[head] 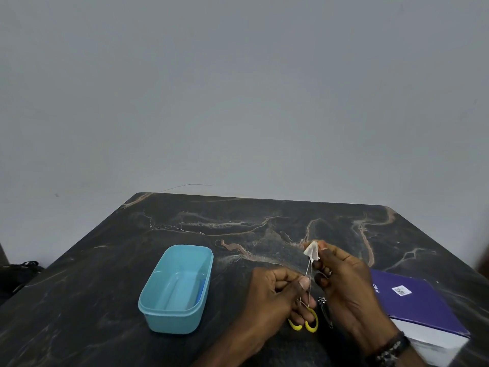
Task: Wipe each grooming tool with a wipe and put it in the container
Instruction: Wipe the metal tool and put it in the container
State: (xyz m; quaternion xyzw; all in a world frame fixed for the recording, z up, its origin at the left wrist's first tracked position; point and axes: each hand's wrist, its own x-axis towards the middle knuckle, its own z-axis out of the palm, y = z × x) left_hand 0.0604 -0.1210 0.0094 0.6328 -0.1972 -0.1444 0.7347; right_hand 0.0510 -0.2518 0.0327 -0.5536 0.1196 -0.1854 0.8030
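Scissors with yellow handles are held by the left hand above the table, blades pointing away and slightly parted. Right hand pinches a white wipe over the blade tips. Draw the wipe along each blade, fingers clear of the edges, keeping the handles steady. Blue container stands just left of the hands; nail clippers lie beneath the right hand.

Your table: black stone look, pale tan veins running across. Your container: light blue all over, darker blue strip at inner right wall. Your scissors: yellow handles, silver blades. Your wipe: white. Box by your right arm: purple top, white label, white side. Bracelet on your right wrist: black, pale beads. Wall: plain grey.
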